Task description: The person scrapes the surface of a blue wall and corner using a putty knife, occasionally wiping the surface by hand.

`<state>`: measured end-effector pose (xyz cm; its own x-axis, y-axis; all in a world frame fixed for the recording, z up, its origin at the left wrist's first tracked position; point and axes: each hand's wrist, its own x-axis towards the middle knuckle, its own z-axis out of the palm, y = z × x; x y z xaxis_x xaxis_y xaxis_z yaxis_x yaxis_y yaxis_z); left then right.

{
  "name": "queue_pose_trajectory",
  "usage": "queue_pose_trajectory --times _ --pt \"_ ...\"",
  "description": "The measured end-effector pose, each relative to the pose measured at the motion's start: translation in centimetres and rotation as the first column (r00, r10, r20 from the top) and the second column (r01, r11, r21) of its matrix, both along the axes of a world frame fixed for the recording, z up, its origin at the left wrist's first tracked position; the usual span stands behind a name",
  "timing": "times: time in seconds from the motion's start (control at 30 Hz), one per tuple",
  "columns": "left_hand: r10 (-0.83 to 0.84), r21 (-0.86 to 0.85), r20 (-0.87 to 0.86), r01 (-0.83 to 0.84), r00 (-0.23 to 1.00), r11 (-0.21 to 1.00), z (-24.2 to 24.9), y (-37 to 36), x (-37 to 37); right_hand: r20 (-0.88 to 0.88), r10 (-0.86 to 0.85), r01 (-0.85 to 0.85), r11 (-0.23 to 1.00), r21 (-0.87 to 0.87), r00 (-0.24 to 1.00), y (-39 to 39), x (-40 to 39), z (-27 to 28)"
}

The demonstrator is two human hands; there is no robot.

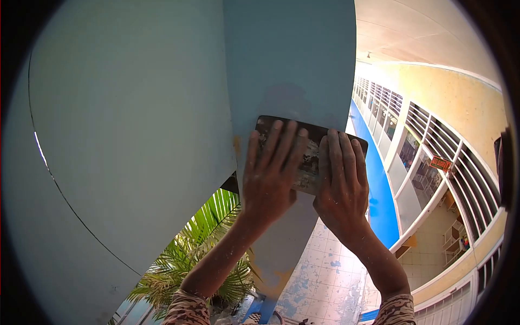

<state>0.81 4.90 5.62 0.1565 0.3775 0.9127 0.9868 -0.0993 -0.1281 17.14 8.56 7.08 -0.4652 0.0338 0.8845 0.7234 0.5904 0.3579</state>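
Both of my hands press a dark rectangular sandpaper sheet (309,157), worn pale in patches, against the narrow face of a blue-grey pillar (290,54). My left hand (273,176) lies over its left part, fingers stretched upward and slightly apart. My right hand (344,176) covers the right end with its fingers close together. The sheet tilts down to the right, and its right corner reaches past the pillar's edge. Above it, a faint pinkish patch (284,97) marks the paint. Whatever lies behind the sheet is hidden.
A broad pale wall (124,124) fills the left. Green palm fronds (189,244) grow below my left forearm. To the right runs a tiled walkway (325,265) with a blue strip (382,200), beside a yellow building with barred windows (428,130). A small red sign (440,163) hangs there.
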Motion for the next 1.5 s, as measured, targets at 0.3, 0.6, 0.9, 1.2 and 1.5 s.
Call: queue_pose_trajectory --times 0.3,0.6,0.9,1.2,1.5 --pt "-0.021 0.181 -0.036 0.028 0.999 0.983 2.2 1.9 0.4 0.012 -0.028 0.027 0.993 0.112 1.000 0.2 -0.2 2.6" --pt "-0.019 0.219 -0.038 0.027 0.999 0.975 2.3 1.5 0.4 -0.010 -0.041 0.042 0.991 0.129 0.999 -0.3 -0.4 2.8" --pt "-0.023 0.137 -0.021 0.026 1.000 0.990 1.5 0.0 0.8 -0.037 0.027 -0.024 0.996 0.091 0.999 -0.8 -0.4 1.0" --pt "-0.030 0.151 -0.016 0.033 0.999 0.988 0.1 0.3 0.8 -0.080 0.047 -0.041 0.997 0.067 0.996 -0.2 -0.7 -0.4" --pt "-0.009 0.207 -0.013 0.012 1.000 0.978 3.4 0.4 0.6 -0.114 0.074 -0.067 0.996 0.066 0.991 -0.5 -1.0 2.8"
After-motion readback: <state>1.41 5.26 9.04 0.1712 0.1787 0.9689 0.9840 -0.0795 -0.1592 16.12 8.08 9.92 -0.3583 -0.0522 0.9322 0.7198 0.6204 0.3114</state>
